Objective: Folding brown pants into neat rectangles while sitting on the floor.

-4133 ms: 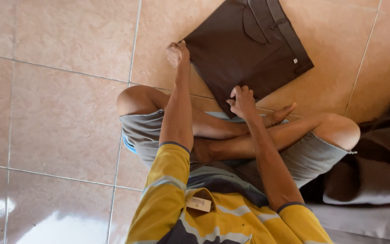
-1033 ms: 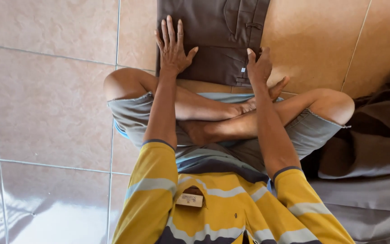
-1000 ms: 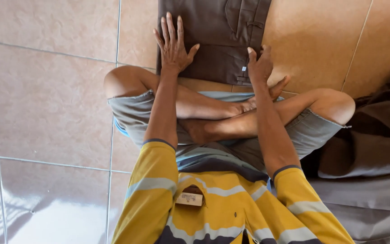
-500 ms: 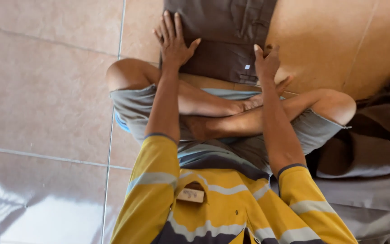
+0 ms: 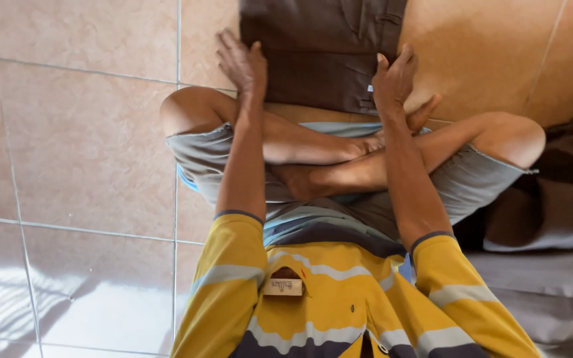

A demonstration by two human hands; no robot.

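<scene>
A: Sitting cross-legged on the floor [image 5: 81, 146], tile, with dark brown trousers [image 5: 323, 46] flat just past the shins. Grey cloth pile [image 5: 552, 219] off to the right, untouched.

B: Change since a few seconds back?

A: Trousers were angled then, corner pointing at the knees. Now squared up, near edge parallel to the legs and pulled in closer. My read: alignment is done, smoothing or folding is in hand.

B: Arms?

A: Both straight, reaching forward over the crossed legs. Sleeves yellow-striped.

B: Hands?

A: Left hand [image 5: 241, 63] lies flat on the trousers' left edge, fingers spread, half over the tile. Right hand [image 5: 394, 76] is on the near right corner, fingers together, pressing down. Neither one grips; both rest palm-down, uncurled.

B: Small stuff?

A: White tag [image 5: 370, 88] by the right thumb.
</scene>
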